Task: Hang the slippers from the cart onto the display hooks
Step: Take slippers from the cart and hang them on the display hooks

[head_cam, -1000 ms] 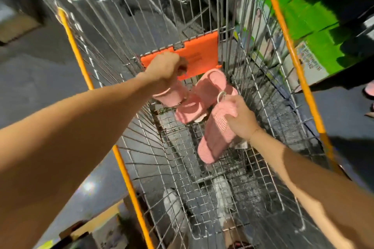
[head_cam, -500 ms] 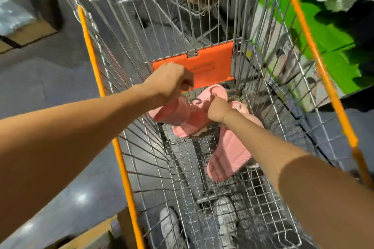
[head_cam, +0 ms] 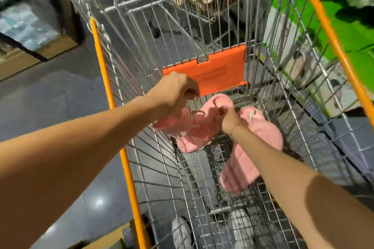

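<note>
Pink slippers point(head_cam: 194, 131) pinched by curled left hand point(head_cam: 174, 95), right hand point(head_cam: 227, 118), arms outstretched.

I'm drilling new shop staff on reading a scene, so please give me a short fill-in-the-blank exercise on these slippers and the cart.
1. The slippers in the cart are ____ in colour.
2. The flap on the cart's far end is ____.
3. The left hand holds one pair of slippers above the cart's wire ____.
4. The right hand reaches ____ the cart.

Missing words: pink; orange; floor; into
</note>
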